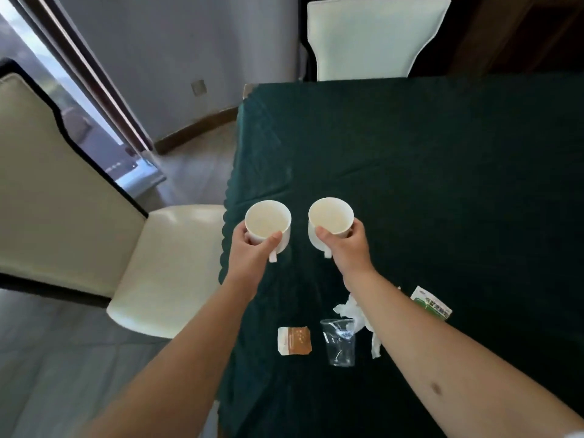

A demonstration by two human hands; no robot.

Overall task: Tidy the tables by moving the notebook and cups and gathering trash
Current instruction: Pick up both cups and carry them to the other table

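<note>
Two white mugs are held above the near-left part of the table, which has a dark green cloth [442, 153]. My left hand [252, 251] grips the left mug [268, 221] from below, close to the table's left edge. My right hand [346, 245] grips the right mug [331, 218] the same way. Both mugs look empty and stand upright. Trash lies nearer to me: a brown and white sachet [294, 340], a crushed clear plastic cup [339, 343], crumpled white tissue [358, 314] and a green and white wrapper [431, 303]. No notebook is in view.
A cream chair [164, 267] stands at the table's left side, its seat just under the edge. Another cream chair [373, 36] is at the far end. Grey floor [63, 358] and a glass door [63, 86] lie to the left.
</note>
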